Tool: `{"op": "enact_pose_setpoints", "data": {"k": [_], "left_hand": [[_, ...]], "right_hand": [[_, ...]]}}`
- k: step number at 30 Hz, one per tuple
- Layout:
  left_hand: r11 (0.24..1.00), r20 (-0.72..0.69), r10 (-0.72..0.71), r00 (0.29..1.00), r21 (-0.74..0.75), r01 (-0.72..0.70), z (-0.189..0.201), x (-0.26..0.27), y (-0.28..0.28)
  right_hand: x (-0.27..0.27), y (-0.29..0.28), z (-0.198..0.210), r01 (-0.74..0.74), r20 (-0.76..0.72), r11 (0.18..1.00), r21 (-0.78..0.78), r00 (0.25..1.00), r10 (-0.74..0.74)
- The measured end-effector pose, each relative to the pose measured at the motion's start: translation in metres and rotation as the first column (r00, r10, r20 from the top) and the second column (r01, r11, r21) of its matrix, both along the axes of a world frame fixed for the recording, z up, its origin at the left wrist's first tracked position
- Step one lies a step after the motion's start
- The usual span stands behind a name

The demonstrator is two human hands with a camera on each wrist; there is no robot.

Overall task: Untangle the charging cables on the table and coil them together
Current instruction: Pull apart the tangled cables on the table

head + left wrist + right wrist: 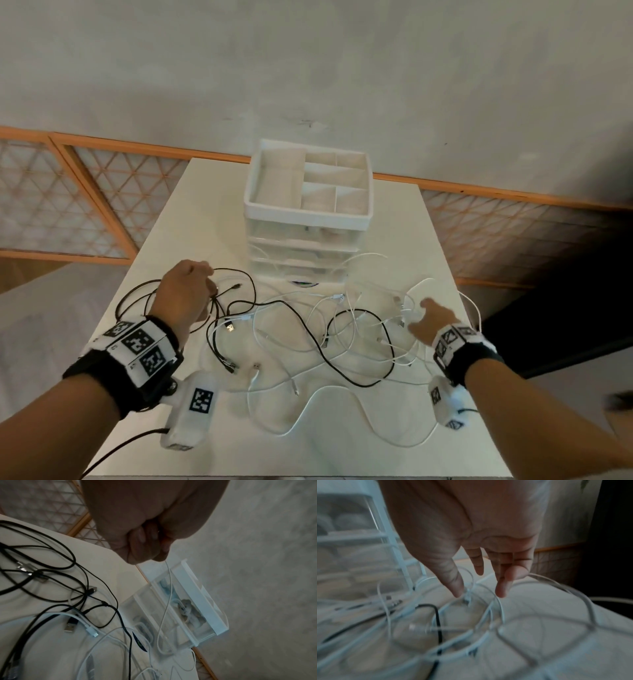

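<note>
Several black cables [284, 303] and white cables [359, 329] lie tangled across the white table [205, 205]. My left hand [185, 291] is a closed fist at the left of the tangle, among the black cables [73, 559]. In the left wrist view this fist [144, 545] grips a thin white cable [169, 595] that hangs down toward the drawers. My right hand [428, 317] hovers at the right end with fingers spread. Its thumb and fingers [479, 593] stand apart just above a white cable loop [498, 601] and hold nothing. A black cable [438, 622] crosses below.
A white drawer organiser [305, 214] with a divided top tray stands mid-table behind the cables; cables show inside its clear drawers [197, 595]. The table's right edge lies close beyond my right hand. A wooden lattice screen [51, 195] runs behind the table.
</note>
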State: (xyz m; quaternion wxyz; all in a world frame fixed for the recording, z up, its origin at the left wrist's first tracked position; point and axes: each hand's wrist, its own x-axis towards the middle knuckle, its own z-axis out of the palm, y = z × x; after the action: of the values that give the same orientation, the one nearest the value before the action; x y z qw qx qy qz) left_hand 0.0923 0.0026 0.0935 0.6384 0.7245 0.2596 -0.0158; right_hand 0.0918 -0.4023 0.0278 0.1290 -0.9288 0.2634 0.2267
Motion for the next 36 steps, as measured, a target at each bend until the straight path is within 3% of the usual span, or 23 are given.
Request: {"op": "enact_pose_setpoints", "data": {"k": [3, 7, 9, 12, 14, 17, 21, 24, 29, 32, 36], "left_hand": [[0.997, -0.009, -0.071, 0.997, -0.030, 0.071, 0.006, -0.001, -0.004], [0.985, 0.000, -0.172, 0.985, -0.028, 0.172, 0.016, -0.002, -0.023], [0.982, 0.005, -0.189, 0.982, -0.017, 0.190, 0.017, -0.003, -0.028], [0.977, 0.010, -0.213, 0.977, 0.000, 0.213, 0.019, -0.007, -0.025], [0.972, -0.007, -0.236, 0.972, -0.005, 0.236, 0.019, -0.011, -0.023], [0.968, -0.026, -0.236, 0.971, -0.097, 0.232, 0.015, -0.017, -0.023], [0.973, -0.027, -0.162, 0.986, -0.171, 0.155, 0.011, -0.018, -0.027], [0.971, -0.024, -0.096, 0.995, -0.224, 0.088, 0.020, -0.013, -0.029], [0.925, 0.057, -0.025, 0.998, -0.378, 0.045, 0.051, 0.000, -0.044], [0.903, 0.192, -0.056, 0.980, -0.409, 0.131, 0.076, 0.005, -0.058], [0.890, 0.365, -0.193, 0.911, -0.325, 0.319, 0.096, 0.006, -0.076]], "right_hand": [[-0.016, 0.004, -0.025, -0.011, -0.066, 1.000, 0.010, 0.998, 0.011], [-0.015, 0.023, -0.045, -0.095, 0.005, 0.990, 0.105, 0.995, 0.095], [-0.010, 0.035, -0.051, -0.106, 0.096, 0.989, 0.099, 0.991, 0.097], [-0.001, 0.034, -0.039, -0.009, 0.273, 0.998, 0.054, 0.962, -0.006], [0.000, 0.024, -0.036, 0.025, 0.236, 1.000, -0.009, 0.972, -0.022], [-0.007, 0.019, -0.043, -0.100, 0.036, 0.991, -0.089, 0.994, 0.103], [0.000, 0.037, -0.029, -0.072, 0.202, 0.987, 0.145, 0.979, 0.042], [0.016, 0.059, 0.009, -0.166, 0.319, 0.911, 0.378, 0.947, 0.041], [0.023, 0.104, 0.109, -0.495, 0.604, 0.648, 0.579, 0.794, 0.066], [0.020, 0.128, 0.148, -0.607, 0.680, 0.534, 0.588, 0.729, 0.080], [0.019, 0.149, 0.174, -0.685, 0.757, 0.509, 0.520, 0.646, 0.095]]}}
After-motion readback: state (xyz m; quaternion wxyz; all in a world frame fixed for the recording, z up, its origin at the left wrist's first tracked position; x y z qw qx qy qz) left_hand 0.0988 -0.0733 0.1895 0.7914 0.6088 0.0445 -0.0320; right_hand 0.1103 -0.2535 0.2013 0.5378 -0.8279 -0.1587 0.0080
